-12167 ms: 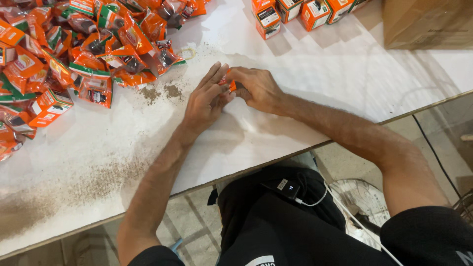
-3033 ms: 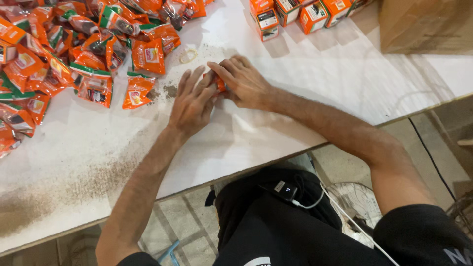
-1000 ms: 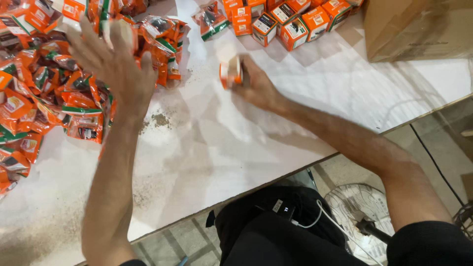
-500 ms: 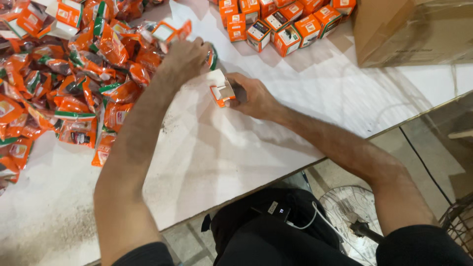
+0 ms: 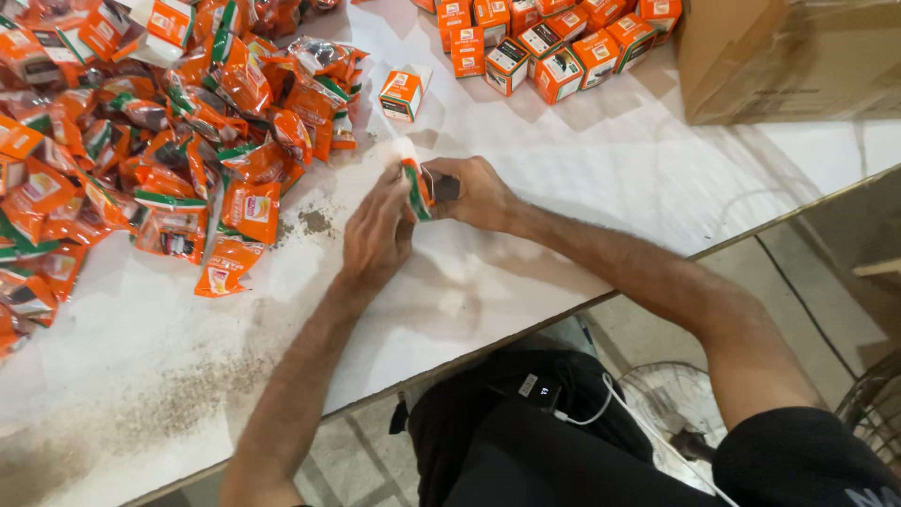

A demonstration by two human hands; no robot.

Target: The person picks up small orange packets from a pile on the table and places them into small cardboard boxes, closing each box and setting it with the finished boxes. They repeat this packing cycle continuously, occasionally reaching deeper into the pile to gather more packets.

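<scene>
**Pouch between both hands, open box waiting on the right**

Caught mid-table, well in from the near edge. Left hand (image 5: 377, 225) pinched around an orange-and-green pouch (image 5: 414, 186), fingers curled on its lower half. Pouch stood roughly upright, long axis running away from the near edge toward the far one, top end pale and poking above the fingertips. Right hand (image 5: 474, 192) wrapped around a small open box (image 5: 441, 188), dark mouth turned left toward the pouch. Pouch and box basically touching, pouch just left of the opening. So: pouch sat at the left fingertips and directly left of the right hand, nothing in between. Left hand the one actually on the pouch; right hand just beside it, busy with the box.

Around that: big heap of matching orange pouches (image 5: 150, 131) spread over the far-left part of the white table (image 5: 582, 216), one single orange box (image 5: 402, 92) standing alone beyond the hands, a cluster of closed orange boxes (image 5: 544, 42) along the far edge, and a brown carton (image 5: 788, 56) at the far-right corner. Some dark spilled powder (image 5: 314, 222) near the heap.
</scene>
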